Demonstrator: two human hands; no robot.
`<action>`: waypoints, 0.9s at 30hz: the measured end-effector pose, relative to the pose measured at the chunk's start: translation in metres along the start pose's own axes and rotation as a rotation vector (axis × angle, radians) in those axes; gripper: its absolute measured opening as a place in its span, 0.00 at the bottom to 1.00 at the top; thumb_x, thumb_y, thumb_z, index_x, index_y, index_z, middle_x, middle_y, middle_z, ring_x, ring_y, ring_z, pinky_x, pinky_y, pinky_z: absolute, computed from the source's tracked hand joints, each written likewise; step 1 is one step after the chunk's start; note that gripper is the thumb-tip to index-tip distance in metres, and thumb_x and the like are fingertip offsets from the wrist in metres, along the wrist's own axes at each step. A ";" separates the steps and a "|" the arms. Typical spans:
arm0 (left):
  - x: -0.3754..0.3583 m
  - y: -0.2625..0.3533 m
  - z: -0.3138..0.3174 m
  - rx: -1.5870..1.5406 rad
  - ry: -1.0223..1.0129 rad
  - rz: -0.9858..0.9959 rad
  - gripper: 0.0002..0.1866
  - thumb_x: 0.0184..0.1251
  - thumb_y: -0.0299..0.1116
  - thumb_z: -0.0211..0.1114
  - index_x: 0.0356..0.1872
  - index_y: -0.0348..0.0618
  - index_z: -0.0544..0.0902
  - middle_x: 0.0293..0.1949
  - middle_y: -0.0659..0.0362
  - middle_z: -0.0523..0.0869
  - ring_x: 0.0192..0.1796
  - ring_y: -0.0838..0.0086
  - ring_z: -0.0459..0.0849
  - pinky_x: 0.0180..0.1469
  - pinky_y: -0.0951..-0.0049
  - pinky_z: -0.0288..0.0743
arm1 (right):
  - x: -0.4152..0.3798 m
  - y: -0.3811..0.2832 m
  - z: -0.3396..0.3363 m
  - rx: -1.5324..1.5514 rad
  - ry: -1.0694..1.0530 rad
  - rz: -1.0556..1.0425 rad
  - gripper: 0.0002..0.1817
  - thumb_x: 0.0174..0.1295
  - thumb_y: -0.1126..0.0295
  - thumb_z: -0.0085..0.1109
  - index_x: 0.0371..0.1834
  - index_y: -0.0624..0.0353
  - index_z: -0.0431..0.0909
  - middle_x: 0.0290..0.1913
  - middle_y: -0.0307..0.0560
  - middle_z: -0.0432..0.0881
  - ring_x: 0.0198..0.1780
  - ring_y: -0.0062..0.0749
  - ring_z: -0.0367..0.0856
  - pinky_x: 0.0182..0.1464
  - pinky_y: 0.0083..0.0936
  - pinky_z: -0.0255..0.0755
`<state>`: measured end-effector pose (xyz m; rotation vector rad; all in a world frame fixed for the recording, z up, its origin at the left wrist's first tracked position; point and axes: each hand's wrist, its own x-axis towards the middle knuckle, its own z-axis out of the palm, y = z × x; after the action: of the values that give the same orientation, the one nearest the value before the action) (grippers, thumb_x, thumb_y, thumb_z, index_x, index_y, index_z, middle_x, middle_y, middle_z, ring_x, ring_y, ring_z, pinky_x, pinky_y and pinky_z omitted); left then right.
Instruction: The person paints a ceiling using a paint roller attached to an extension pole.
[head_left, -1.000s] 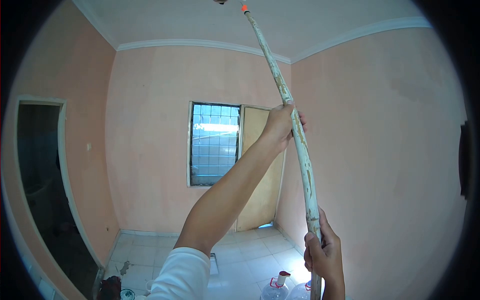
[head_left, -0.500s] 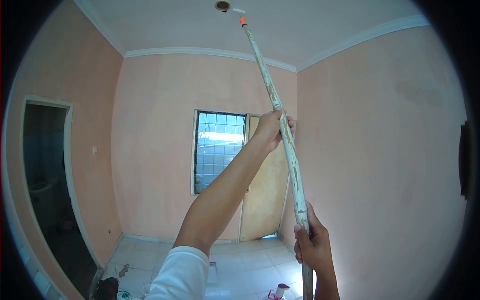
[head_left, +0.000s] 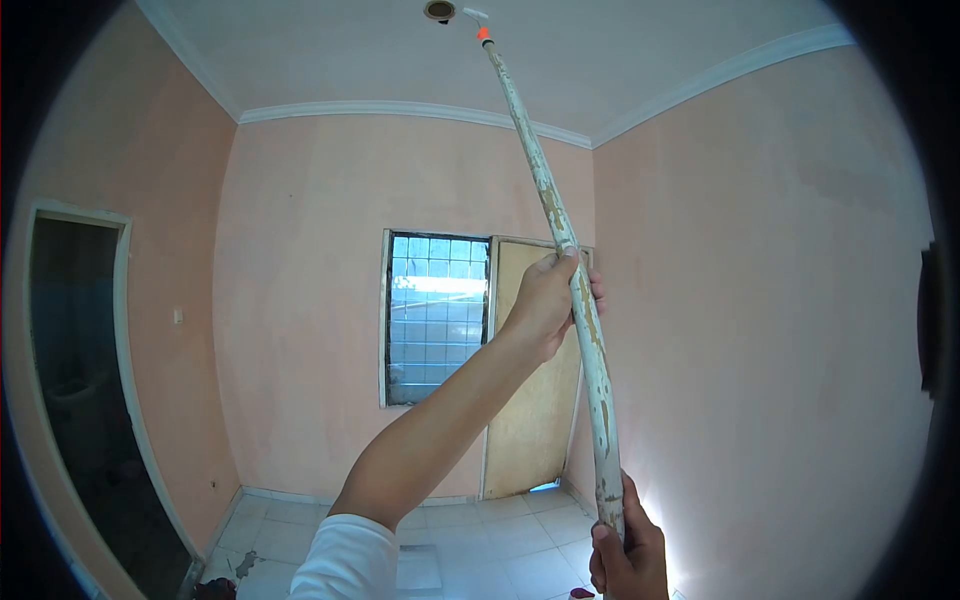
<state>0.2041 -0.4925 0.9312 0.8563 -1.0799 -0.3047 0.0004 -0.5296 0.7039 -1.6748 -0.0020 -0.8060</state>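
Observation:
A long, paint-flaked bamboo pole (head_left: 545, 185) slants up from the lower right toward the ceiling. At its top end sits a small white paint roller (head_left: 476, 14) with an orange handle (head_left: 484, 34), close to the ceiling surface. My left hand (head_left: 553, 300) is closed round the pole about midway along, the arm stretched out in a white sleeve. Lower down, near the bottom edge, my right hand (head_left: 630, 548) grips the same pole, thumb toward me. The pole's lower end is hidden behind that hand and the frame edge.
A round hole (head_left: 439, 11) in the ceiling (head_left: 330, 60) lies just left of the roller. Ahead are a barred window (head_left: 437, 315) and a wooden door (head_left: 533, 420). A dark doorway (head_left: 80, 380) opens at left. A dark red item (head_left: 214, 589) lies on the tiled floor.
Both hands have moved down in view along with the pole, while the roller end has shifted slightly up and left. The view has tilted up a little, so floor items drop out of sight.

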 end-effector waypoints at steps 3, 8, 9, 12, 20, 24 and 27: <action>-0.007 0.003 0.000 0.002 -0.007 -0.002 0.18 0.86 0.41 0.43 0.58 0.34 0.68 0.39 0.55 0.78 0.38 0.73 0.81 0.43 0.67 0.85 | -0.005 0.001 0.003 0.032 -0.010 -0.005 0.36 0.71 0.78 0.52 0.83 0.58 0.52 0.19 0.34 0.71 0.17 0.17 0.72 0.18 0.20 0.68; 0.004 -0.003 -0.006 -0.006 -0.012 0.026 0.18 0.86 0.41 0.44 0.58 0.34 0.69 0.39 0.55 0.78 0.38 0.73 0.82 0.42 0.67 0.85 | 0.003 0.002 0.002 -0.010 0.004 -0.024 0.36 0.72 0.77 0.52 0.83 0.57 0.52 0.19 0.34 0.71 0.17 0.16 0.72 0.18 0.20 0.68; 0.007 -0.005 -0.007 -0.009 -0.001 0.028 0.18 0.86 0.41 0.44 0.58 0.34 0.69 0.39 0.55 0.78 0.38 0.73 0.82 0.42 0.67 0.85 | 0.007 0.005 0.002 -0.009 0.006 -0.028 0.36 0.72 0.77 0.53 0.83 0.57 0.52 0.19 0.34 0.71 0.17 0.16 0.71 0.18 0.20 0.69; 0.017 -0.007 -0.010 -0.003 0.015 0.025 0.17 0.86 0.41 0.44 0.57 0.35 0.69 0.38 0.55 0.79 0.38 0.73 0.82 0.41 0.67 0.85 | 0.021 0.010 0.001 -0.016 0.009 -0.036 0.36 0.73 0.77 0.52 0.83 0.57 0.52 0.21 0.35 0.71 0.17 0.16 0.71 0.18 0.20 0.69; 0.017 -0.005 -0.015 0.044 0.000 0.011 0.17 0.86 0.41 0.44 0.56 0.36 0.69 0.37 0.56 0.79 0.37 0.73 0.82 0.42 0.67 0.85 | 0.024 0.004 0.002 0.054 -0.037 -0.005 0.36 0.73 0.76 0.52 0.82 0.60 0.52 0.21 0.35 0.71 0.16 0.17 0.72 0.17 0.21 0.68; 0.029 -0.013 -0.021 0.053 0.012 0.012 0.16 0.86 0.41 0.44 0.55 0.36 0.69 0.38 0.56 0.79 0.37 0.73 0.82 0.41 0.67 0.85 | 0.037 0.020 0.001 0.046 -0.021 -0.017 0.35 0.73 0.76 0.52 0.82 0.60 0.52 0.21 0.36 0.72 0.15 0.17 0.71 0.17 0.21 0.68; 0.036 -0.020 -0.025 0.028 0.008 0.024 0.15 0.86 0.40 0.44 0.55 0.37 0.69 0.38 0.55 0.79 0.37 0.73 0.82 0.41 0.68 0.85 | 0.043 0.023 0.000 0.044 -0.024 -0.052 0.35 0.73 0.76 0.51 0.82 0.60 0.52 0.21 0.36 0.72 0.15 0.17 0.70 0.16 0.21 0.67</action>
<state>0.2460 -0.5159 0.9350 0.8677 -1.0882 -0.2663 0.0422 -0.5543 0.7060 -1.6488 -0.0797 -0.8190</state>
